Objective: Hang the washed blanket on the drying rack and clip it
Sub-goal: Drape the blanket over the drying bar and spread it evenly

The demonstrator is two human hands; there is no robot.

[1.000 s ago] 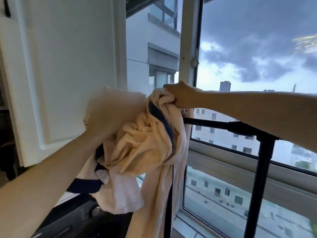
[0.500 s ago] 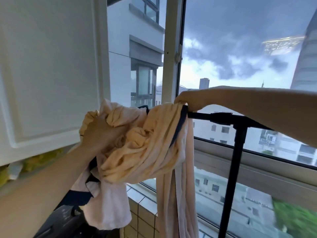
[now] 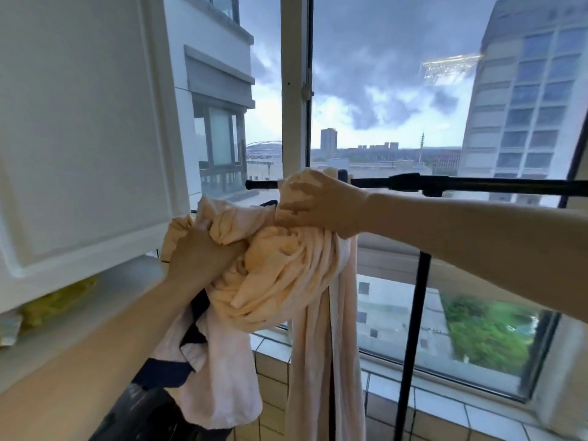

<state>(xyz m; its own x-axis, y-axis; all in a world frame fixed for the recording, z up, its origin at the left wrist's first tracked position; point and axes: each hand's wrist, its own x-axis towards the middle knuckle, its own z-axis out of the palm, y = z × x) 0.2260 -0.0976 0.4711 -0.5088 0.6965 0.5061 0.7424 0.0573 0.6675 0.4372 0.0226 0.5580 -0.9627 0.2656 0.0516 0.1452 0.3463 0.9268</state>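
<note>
The blanket (image 3: 286,275) hangs bunched on the bar (image 3: 477,184) near its left end, 1 tail dropping straight down. The left hand (image 3: 203,256) clamps a wad below and nearer. The right hand (image 3: 321,205) lies on cloth atop the bar (blurred, so I cannot tell its grip). Free bar runs rightward, nearest the right hand.

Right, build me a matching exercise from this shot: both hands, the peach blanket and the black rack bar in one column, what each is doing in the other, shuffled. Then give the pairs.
1. left hand
2. right hand
3. peach fleece blanket with navy trim
4. black metal drying rack bar

A. runs level before the window
B. rests on cloth at the bar
C. grips a bunched fold, lower left
D. hangs bunched, one length trailing down

Pairs: 1-C, 2-B, 3-D, 4-A.
</note>
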